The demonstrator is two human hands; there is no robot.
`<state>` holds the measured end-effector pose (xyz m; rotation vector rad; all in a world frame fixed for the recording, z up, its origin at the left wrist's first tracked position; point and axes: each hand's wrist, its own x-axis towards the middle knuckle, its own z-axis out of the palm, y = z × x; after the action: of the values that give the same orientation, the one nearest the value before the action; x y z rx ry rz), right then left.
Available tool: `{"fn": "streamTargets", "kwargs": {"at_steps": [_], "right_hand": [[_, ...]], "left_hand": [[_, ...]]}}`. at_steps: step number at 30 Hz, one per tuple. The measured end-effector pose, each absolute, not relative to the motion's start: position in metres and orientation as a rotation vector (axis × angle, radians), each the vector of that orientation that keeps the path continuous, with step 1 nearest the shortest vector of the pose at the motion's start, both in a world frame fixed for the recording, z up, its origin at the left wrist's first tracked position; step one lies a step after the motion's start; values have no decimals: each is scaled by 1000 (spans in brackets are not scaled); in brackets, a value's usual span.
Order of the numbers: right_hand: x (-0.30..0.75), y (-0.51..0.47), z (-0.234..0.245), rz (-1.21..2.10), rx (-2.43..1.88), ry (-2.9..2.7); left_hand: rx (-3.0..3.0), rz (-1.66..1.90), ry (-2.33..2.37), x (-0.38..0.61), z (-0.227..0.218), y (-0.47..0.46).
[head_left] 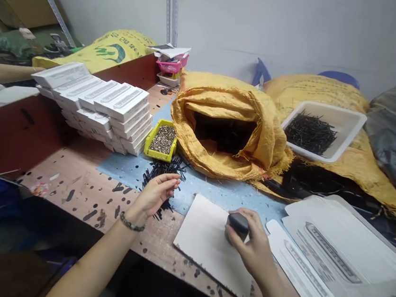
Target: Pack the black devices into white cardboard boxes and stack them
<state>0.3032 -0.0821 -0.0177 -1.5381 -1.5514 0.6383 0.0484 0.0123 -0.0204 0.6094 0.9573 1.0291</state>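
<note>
My left hand is raised over a heap of thin black sticks. Its thumb and fingers are pressed together; anything between them is too small to make out. A beaded bracelet circles that wrist. With my right hand I grip a dark grey rounded block, my thumb along its near side. The block is over a white sheet of board on the workbench; whether its underside touches the board is hidden. Beyond the stick heap stands a yellow bin full of small shiny metal pieces.
White boxes are stacked at left, beside a red-brown partition. An orange sack gapes open at the back. A white tray of black sticks rests on another sack. Flat printed cartons lie right. Another person's arm reaches in.
</note>
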Motion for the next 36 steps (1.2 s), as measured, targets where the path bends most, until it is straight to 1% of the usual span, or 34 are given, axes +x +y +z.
{"fn": "streamTargets", "kwargs": {"at_steps": [3,6,10,15,26,32,34,36], "right_hand": [[288,-81,-26,899,-1347,-941],[270,-72,-14,982,-1027,-398],[245,-55,11,1013,-818,-109],[228,-46,17,1031,-726,-116],[218,-46,22,969,-695,-237],[225,-51,12,956,-733,-457],[235,-60,12,988,-783,-608],[249,-70,11,931,-828,-849]], "left_hand": [[548,1007,911,64,-24,-9],[506,972,869,78,-25,-21],[471,931,834,94,-23,-31],[446,985,794,104,-20,-37],[439,1141,810,118,-15,-40],[413,1051,790,120,-23,-51],[553,949,816,112,-30,-50],[830,844,878,97,-34,-41]]}}
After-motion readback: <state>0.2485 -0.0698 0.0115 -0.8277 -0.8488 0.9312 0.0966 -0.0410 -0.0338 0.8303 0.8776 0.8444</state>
